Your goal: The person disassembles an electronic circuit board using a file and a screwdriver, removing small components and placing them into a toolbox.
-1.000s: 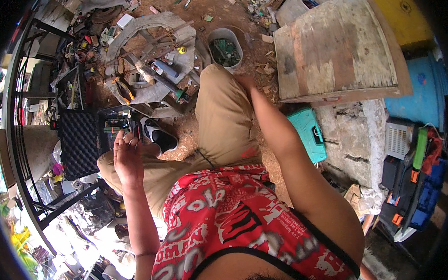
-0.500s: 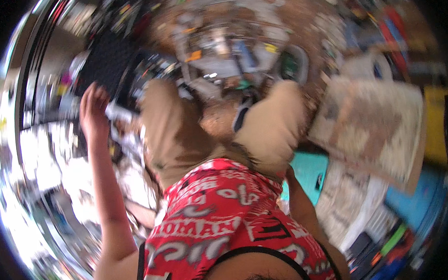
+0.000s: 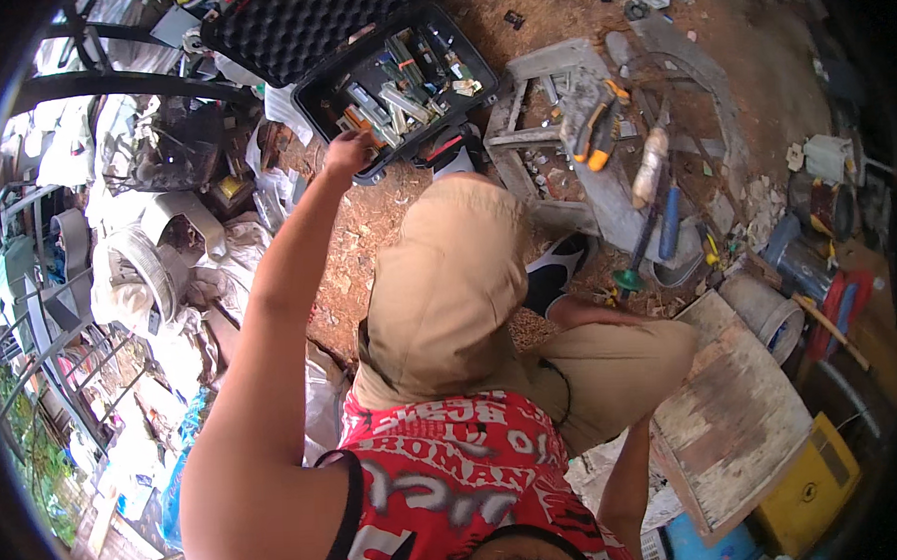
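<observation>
The stiff-looking case is best held by its rim, near the left hand (grip unclear; right hand hidden).

Black case: open, foam-lined lid laid back along far-left side. Contents of case: loose assortment of small parts, green, white, silver and orange, finer detail too small to tell. Left hand: at near-left corner of case, grip unclear. Black-and-white shoe: just beside near wall of case. Weathered wooden frame: right of case. Pliers, orange-and-black handles: on frame, right of case. Blue bar: farther right of case. Wood-topped box, stained: well apart from case, to near right.
</observation>
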`<state>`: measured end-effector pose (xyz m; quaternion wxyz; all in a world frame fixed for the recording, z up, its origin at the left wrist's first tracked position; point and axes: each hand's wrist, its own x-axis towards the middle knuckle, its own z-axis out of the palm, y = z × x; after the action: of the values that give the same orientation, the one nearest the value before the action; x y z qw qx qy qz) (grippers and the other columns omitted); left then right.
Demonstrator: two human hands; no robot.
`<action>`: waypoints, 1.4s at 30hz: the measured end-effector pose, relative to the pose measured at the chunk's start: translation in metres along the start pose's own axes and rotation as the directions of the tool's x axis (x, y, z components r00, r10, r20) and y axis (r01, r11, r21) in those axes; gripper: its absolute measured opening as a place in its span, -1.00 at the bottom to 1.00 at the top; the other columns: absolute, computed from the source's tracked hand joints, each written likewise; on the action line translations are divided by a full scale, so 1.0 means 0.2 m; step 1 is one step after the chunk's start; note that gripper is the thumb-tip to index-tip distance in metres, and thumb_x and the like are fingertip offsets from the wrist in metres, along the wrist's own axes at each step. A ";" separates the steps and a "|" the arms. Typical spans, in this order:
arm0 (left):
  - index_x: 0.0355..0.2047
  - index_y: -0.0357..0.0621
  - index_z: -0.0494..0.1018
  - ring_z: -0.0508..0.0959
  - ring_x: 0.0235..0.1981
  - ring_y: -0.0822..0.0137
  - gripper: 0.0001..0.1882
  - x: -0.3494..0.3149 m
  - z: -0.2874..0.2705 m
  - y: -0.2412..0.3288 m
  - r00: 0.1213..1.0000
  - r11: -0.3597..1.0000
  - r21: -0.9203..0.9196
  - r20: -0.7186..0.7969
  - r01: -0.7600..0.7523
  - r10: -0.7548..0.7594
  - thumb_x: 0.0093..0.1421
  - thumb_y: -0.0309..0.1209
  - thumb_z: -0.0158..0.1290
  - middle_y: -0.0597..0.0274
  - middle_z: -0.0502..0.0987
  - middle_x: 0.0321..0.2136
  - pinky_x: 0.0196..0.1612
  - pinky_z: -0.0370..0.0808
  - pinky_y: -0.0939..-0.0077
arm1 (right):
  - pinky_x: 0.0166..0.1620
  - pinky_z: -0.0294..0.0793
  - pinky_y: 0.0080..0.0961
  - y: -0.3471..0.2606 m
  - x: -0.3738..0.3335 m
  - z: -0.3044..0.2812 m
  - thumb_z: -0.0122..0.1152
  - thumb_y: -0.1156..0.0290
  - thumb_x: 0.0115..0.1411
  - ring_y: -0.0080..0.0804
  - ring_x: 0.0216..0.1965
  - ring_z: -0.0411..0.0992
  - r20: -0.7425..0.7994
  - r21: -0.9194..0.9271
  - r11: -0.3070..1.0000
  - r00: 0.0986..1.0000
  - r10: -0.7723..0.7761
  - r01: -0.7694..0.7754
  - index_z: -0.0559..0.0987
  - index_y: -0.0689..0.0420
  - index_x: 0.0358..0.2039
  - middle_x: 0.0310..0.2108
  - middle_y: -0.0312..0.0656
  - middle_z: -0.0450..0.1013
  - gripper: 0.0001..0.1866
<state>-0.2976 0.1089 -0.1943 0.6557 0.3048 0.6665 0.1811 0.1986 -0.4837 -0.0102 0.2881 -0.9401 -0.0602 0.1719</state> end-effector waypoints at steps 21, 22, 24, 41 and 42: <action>-0.05 -0.10 0.49 0.56 -0.10 -0.06 -0.50 1.01 -0.29 0.33 0.869 0.014 0.952 0.273 -0.306 0.412 0.21 -0.01 -0.12 -0.12 0.55 -0.14 -0.03 0.50 0.12 | -0.18 0.46 -0.24 0.07 -0.35 -0.06 0.20 0.25 0.04 -0.16 -0.26 0.47 0.150 -0.301 0.932 0.956 0.254 -0.201 0.57 0.21 -0.20 -0.33 -0.02 0.51 -0.64; -0.05 -0.09 0.49 0.55 -0.08 -0.05 -0.50 1.01 -0.27 0.32 0.910 0.154 0.935 0.256 -0.318 0.325 0.21 0.00 -0.12 -0.12 0.55 -0.13 -0.02 0.50 0.12 | -0.18 0.46 -0.24 0.08 -0.35 -0.06 0.20 0.25 0.05 -0.16 -0.27 0.47 0.152 -0.306 0.930 0.954 0.257 -0.202 0.57 0.21 -0.20 -0.33 -0.02 0.51 -0.64; -0.05 -0.09 0.49 0.56 -0.08 -0.02 -0.50 1.02 -0.25 0.28 0.913 0.136 0.922 0.322 -0.363 0.250 0.21 0.00 -0.11 -0.09 0.54 -0.11 -0.02 0.51 0.14 | -0.18 0.46 -0.25 0.09 -0.34 -0.06 0.19 0.26 0.05 -0.17 -0.27 0.47 0.153 -0.308 0.930 0.954 0.259 -0.203 0.57 0.21 -0.20 -0.33 -0.03 0.51 -0.65; -0.13 0.02 0.57 0.55 -0.08 -0.04 -0.60 0.39 0.39 -0.08 0.978 0.549 0.826 0.014 -0.129 0.209 0.16 -0.08 -0.05 -0.05 0.58 -0.18 0.02 0.46 0.22 | -0.22 0.45 -0.30 0.13 -0.36 -0.12 0.16 0.28 0.11 -0.26 -0.30 0.45 0.152 -0.310 0.929 0.954 0.257 -0.201 0.56 0.22 -0.21 -0.34 -0.09 0.50 -0.69; -0.13 0.02 0.57 0.55 -0.08 -0.03 -0.60 0.38 0.37 -0.06 0.979 0.531 0.839 0.014 -0.123 0.204 0.15 -0.08 -0.04 -0.05 0.58 -0.19 0.02 0.46 0.22 | -0.22 0.45 -0.30 0.13 -0.36 -0.12 0.16 0.28 0.12 -0.26 -0.30 0.45 0.152 -0.311 0.930 0.955 0.254 -0.198 0.56 0.22 -0.21 -0.34 -0.09 0.50 -0.69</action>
<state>-0.2240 0.1377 -0.2657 0.3828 0.6325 0.6681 -0.0843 0.1413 -0.5331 0.0142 0.1174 -0.9523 -0.0031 0.2818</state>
